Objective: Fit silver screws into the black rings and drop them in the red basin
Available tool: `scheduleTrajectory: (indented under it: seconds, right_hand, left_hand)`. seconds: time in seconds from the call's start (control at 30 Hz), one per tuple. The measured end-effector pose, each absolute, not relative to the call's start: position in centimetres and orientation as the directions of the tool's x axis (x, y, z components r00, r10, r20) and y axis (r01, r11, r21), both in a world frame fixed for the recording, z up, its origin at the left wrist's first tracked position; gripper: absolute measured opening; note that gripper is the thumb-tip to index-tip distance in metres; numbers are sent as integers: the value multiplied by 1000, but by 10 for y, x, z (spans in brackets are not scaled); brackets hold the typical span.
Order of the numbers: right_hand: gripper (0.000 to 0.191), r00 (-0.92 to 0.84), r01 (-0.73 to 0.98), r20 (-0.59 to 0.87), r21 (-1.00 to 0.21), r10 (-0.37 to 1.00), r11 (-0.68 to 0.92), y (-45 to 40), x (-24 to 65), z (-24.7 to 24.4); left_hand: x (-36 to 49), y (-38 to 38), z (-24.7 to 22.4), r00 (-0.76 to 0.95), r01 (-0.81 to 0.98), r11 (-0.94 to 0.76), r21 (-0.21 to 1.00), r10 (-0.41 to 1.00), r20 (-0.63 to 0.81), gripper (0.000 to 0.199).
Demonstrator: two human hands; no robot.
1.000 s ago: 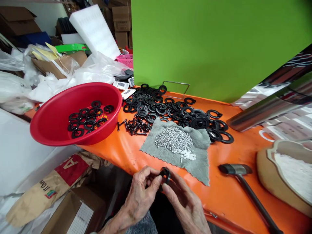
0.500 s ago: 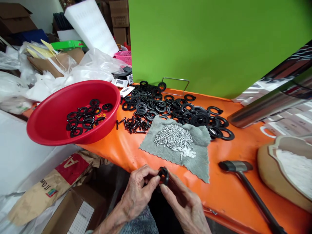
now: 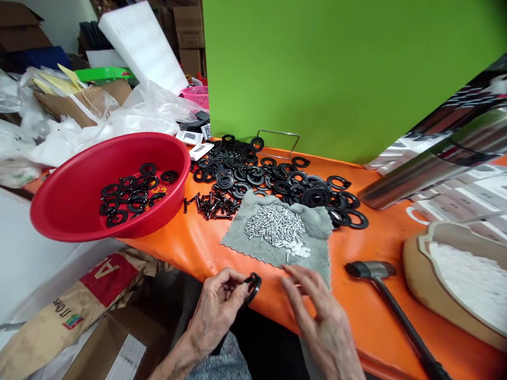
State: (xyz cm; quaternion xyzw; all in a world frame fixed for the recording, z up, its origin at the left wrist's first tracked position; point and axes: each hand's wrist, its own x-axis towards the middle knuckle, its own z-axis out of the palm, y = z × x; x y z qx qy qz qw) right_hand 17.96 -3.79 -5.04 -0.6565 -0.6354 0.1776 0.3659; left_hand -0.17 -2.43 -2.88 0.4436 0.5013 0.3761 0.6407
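A shallow red plastic basin (image 3: 47, 211) at left held matte black rings (image 3: 132, 195). At lower centre, the left hand (image 3: 216, 311) was clamped on a thin black split ring (image 3: 253, 289), pinched between thumb and fingers above the glossy orange tabletop (image 3: 340, 248). Shiny black bolts (image 3: 209, 206) lay heaped nearby. A grey scallop-edged cloth (image 3: 317, 227) carried silver screws (image 3: 275, 227). The right hand (image 3: 317, 311) was open, empty, fingers apart, just beside the cloth. A dark-handled mallet (image 3: 370, 270) lay at right.
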Motion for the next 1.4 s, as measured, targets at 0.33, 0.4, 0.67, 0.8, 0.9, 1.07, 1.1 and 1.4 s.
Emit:
scheduleTrajectory:
  seconds: [0.33, 0.4, 0.67, 0.8, 0.9, 1.07, 1.1, 1.4]
  right_hand:
    - [15, 77, 913, 253, -406, 964, 33, 12, 192, -74]
    - [17, 78, 910, 257, -414, 963, 36, 13, 192, -74]
    - [25, 158, 546, 82, -838, 984, -17, -24, 185, -34]
    - [23, 179, 225, -87, -966, 980, -126, -49, 160, -25]
    - [20, 156, 307, -25, -949, 987, -73, -54, 154, -30]
    - [15, 150, 482, 87, -876, 985, 4, -55, 157, -35]
    - [13, 134, 518, 130, -855, 982, 42, -56, 157, -34]
    - [9, -75, 664, 303, -696, 950, 274, -55, 154, -28]
  left_hand:
    - [-6, -16, -21, 281, 3, 354, 935, 897, -341, 21]
    - [-8, -15, -18, 289, -16, 378, 926, 888, -358, 22]
    - [-13, -15, -20, 300, -16, 386, 922, 882, -364, 24]
    - [-13, -16, -23, 311, 7, 356, 934, 887, -340, 23]
    - [-14, -18, -26, 299, 89, 298, 950, 902, -311, 21]
    - [-14, -22, -25, 275, 200, 217, 956, 924, -267, 18]
    - [-14, -22, -24, 273, 211, 204, 956, 927, -258, 18]
    - [-12, -22, -18, 258, 384, -4, 924, 961, -103, 14]
